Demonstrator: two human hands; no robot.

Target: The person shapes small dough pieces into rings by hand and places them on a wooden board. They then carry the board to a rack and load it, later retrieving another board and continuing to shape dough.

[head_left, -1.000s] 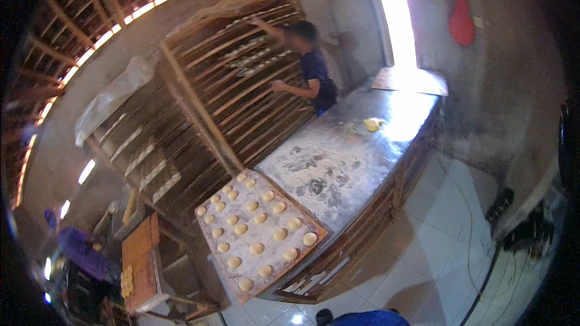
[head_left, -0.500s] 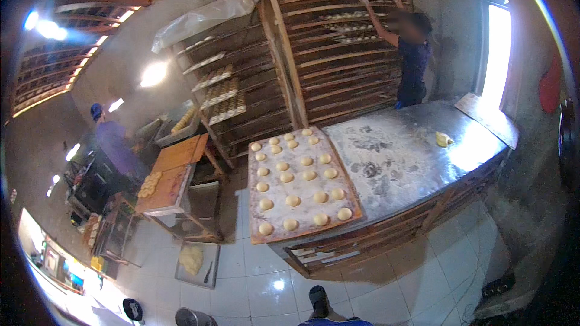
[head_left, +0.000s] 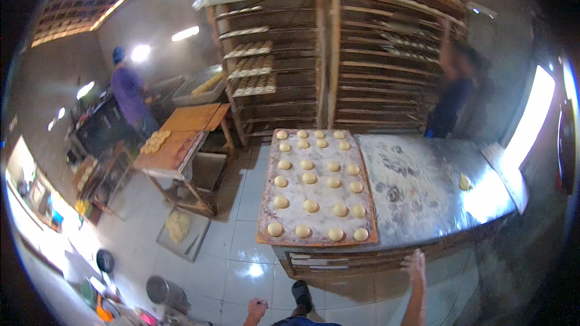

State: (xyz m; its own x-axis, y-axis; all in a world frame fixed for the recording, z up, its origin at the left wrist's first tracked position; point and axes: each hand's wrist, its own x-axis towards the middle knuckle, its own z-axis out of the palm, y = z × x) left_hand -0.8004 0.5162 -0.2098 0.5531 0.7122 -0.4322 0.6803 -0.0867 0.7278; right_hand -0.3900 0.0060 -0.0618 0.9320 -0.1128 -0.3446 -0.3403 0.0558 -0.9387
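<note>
My left hand (head_left: 257,309) hangs low near the bottom edge, its fingers curled in and nothing visible in them. On the right, my right hand (head_left: 415,265) is raised in front of the table's near edge, fingers apart, dusted with flour and holding nothing. A floured wooden board (head_left: 296,190) lies at the left end of the metal-topped table. Rows of round dough balls (head_left: 310,206) rest on it, spaced apart. Loose flour (head_left: 402,172) covers the metal top (head_left: 447,205) beside the board, and a small dough piece (head_left: 464,182) sits farther right.
Wooden racks (head_left: 332,54) with filled trays stand behind the table. One person (head_left: 453,93) reaches into the right rack; another (head_left: 128,93) works at the far left. A smaller wooden table (head_left: 175,154) stands left. On the floor are a dough tray (head_left: 202,235) and a metal pot (head_left: 163,290).
My view has swung, so the table and board now sit farther right. Both my hands have come into view at the bottom. The person by the rack has shifted position, with a raised arm.
</note>
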